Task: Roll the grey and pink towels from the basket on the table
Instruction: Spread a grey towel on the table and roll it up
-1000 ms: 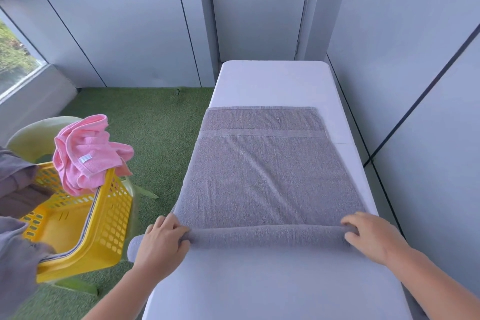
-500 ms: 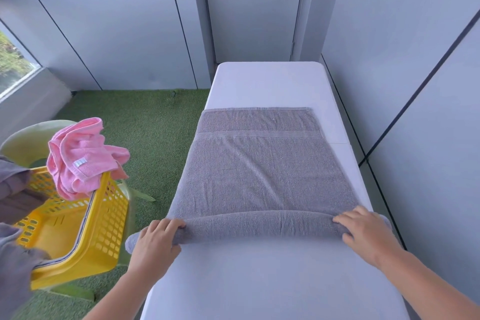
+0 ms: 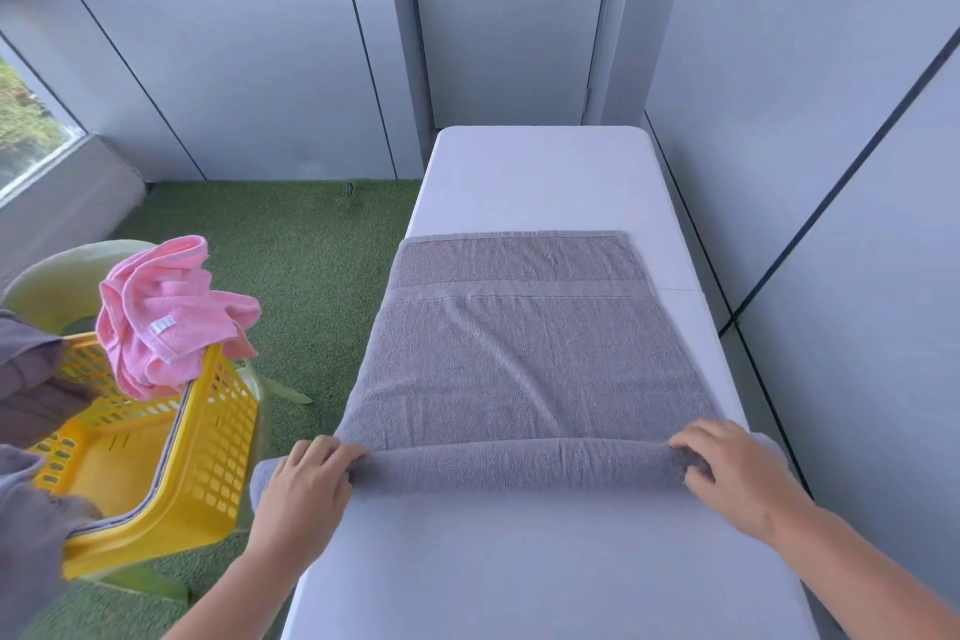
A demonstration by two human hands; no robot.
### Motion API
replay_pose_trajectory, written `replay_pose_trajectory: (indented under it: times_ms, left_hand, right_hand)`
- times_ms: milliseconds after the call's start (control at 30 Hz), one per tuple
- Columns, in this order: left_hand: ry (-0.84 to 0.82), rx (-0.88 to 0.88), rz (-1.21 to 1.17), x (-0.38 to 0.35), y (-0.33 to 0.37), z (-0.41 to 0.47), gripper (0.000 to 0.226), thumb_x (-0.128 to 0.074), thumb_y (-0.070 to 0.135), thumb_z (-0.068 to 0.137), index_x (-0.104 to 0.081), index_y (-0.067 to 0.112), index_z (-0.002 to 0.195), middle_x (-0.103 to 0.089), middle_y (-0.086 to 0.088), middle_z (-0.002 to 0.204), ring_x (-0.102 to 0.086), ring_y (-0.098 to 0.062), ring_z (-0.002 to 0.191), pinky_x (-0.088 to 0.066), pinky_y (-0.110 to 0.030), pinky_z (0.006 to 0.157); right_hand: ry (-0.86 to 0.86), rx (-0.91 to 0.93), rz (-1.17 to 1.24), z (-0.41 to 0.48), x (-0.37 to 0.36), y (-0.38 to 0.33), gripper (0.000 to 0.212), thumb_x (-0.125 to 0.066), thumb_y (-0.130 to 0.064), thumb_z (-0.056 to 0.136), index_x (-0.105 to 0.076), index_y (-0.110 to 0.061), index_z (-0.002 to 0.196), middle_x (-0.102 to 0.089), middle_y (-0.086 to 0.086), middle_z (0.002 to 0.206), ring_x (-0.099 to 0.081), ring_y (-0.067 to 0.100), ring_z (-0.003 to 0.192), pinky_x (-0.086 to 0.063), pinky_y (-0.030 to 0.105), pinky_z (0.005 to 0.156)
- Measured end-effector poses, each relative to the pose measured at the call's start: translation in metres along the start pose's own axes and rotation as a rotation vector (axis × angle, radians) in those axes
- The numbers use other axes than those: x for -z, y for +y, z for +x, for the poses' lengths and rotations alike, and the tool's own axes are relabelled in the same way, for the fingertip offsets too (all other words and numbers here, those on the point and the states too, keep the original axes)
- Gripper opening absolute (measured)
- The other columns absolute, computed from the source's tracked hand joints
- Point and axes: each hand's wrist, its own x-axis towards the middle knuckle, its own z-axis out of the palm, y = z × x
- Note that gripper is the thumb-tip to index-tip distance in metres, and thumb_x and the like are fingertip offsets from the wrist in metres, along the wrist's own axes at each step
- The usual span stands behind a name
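A grey towel (image 3: 519, 353) lies spread lengthwise on the white table (image 3: 535, 172). Its near end is wound into a thick roll (image 3: 519, 465) that spans the table's width. My left hand (image 3: 306, 489) presses on the roll's left end, fingers curled over it. My right hand (image 3: 737, 478) grips the roll's right end in the same way. A crumpled pink towel (image 3: 161, 322) hangs over the far rim of the yellow basket (image 3: 208, 457), to the left of the table.
The basket sits on a pale green chair (image 3: 62, 276) over green artificial grass (image 3: 291, 276). Dark grey cloth (image 3: 26, 431) drapes the basket's left side. Grey wall panels (image 3: 831, 172) stand close along the table's right and far ends.
Both hands have rolled the towel's near end a little farther away from me, so the roll is slightly thicker and the flat part shorter.
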Motion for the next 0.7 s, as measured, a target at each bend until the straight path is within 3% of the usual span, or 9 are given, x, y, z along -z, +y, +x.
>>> replay_pose_trajectory:
  times_ms: [100,200,300,400,500,567,633,700]
  left_hand:
    - [-0.078,-0.021,-0.014,-0.001,-0.001,-0.004,0.045,-0.044,0.034,0.079,-0.07,0.031,0.115,-0.061,0.018,0.111,-0.054,-0.016,0.106,-0.051,-0.037,0.087]
    - [-0.251,0.013,0.029,0.0,-0.002,-0.009,0.055,-0.059,0.044,0.069,-0.063,0.041,0.123,-0.057,0.022,0.12,-0.053,-0.014,0.113,-0.048,-0.041,0.093]
    - [-0.322,0.064,0.074,0.004,-0.004,-0.009,0.063,-0.072,0.04,0.062,-0.056,0.047,0.122,-0.057,0.021,0.113,-0.058,-0.016,0.099,-0.05,-0.04,0.076]
    - [-0.324,0.054,0.131,0.006,-0.008,-0.01,0.057,-0.07,0.039,0.058,-0.055,0.047,0.112,-0.058,0.021,0.098,-0.061,-0.016,0.083,-0.045,-0.036,0.065]
    - [-0.312,0.031,0.149,0.007,-0.008,-0.011,0.031,-0.045,0.041,0.068,-0.057,0.038,0.096,-0.06,0.018,0.085,-0.062,-0.016,0.083,-0.037,-0.035,0.071]
    - [-0.353,0.057,0.118,0.01,-0.003,-0.008,0.035,-0.036,0.04,0.073,-0.059,0.033,0.098,-0.064,0.017,0.091,-0.062,-0.014,0.093,-0.035,-0.033,0.079]
    - [-0.338,0.068,0.115,0.011,-0.002,-0.004,0.035,-0.045,0.037,0.076,-0.062,0.036,0.107,-0.065,0.018,0.1,-0.061,-0.013,0.1,-0.039,-0.032,0.082]
    - [-0.261,0.073,0.078,0.013,-0.004,-0.003,0.043,-0.053,0.033,0.07,-0.062,0.041,0.111,-0.062,0.019,0.103,-0.058,-0.015,0.102,-0.047,-0.035,0.079]
  right_hand:
    - [-0.077,0.097,-0.169,-0.003,0.002,0.001,0.054,-0.067,-0.048,0.053,-0.072,-0.035,0.105,-0.065,-0.027,0.101,-0.06,0.005,0.088,-0.042,0.016,0.071]
    - [-0.121,0.061,-0.233,0.0,0.005,-0.003,0.043,-0.066,-0.041,0.062,-0.073,-0.037,0.104,-0.065,-0.028,0.094,-0.057,0.007,0.09,-0.036,0.021,0.066]
    - [-0.219,0.005,-0.236,0.006,0.008,-0.006,0.032,-0.049,-0.043,0.078,-0.064,-0.039,0.106,-0.059,-0.022,0.091,-0.045,0.006,0.101,-0.037,0.026,0.068]
    - [-0.288,-0.054,-0.19,0.006,0.006,0.002,0.035,-0.03,-0.051,0.072,-0.058,-0.035,0.086,-0.05,-0.016,0.086,-0.037,0.0,0.095,-0.05,0.031,0.07]
    - [-0.342,-0.049,-0.167,0.007,0.006,0.003,0.028,-0.034,-0.044,0.079,-0.046,-0.022,0.066,-0.046,-0.013,0.083,-0.036,-0.002,0.093,-0.049,0.031,0.07]
    - [-0.367,-0.032,-0.148,0.01,0.008,0.003,0.029,-0.039,-0.037,0.087,-0.047,-0.02,0.065,-0.047,-0.012,0.083,-0.038,0.0,0.091,-0.047,0.03,0.075]
    - [-0.332,-0.065,-0.09,0.013,0.009,0.004,0.021,-0.044,-0.032,0.088,-0.06,-0.026,0.078,-0.049,-0.014,0.086,-0.043,0.004,0.093,-0.047,0.031,0.077]
    - [-0.203,-0.092,-0.013,0.014,0.009,0.003,0.018,-0.049,-0.025,0.086,-0.061,-0.038,0.092,-0.049,-0.021,0.093,-0.045,0.002,0.095,-0.05,0.033,0.076]
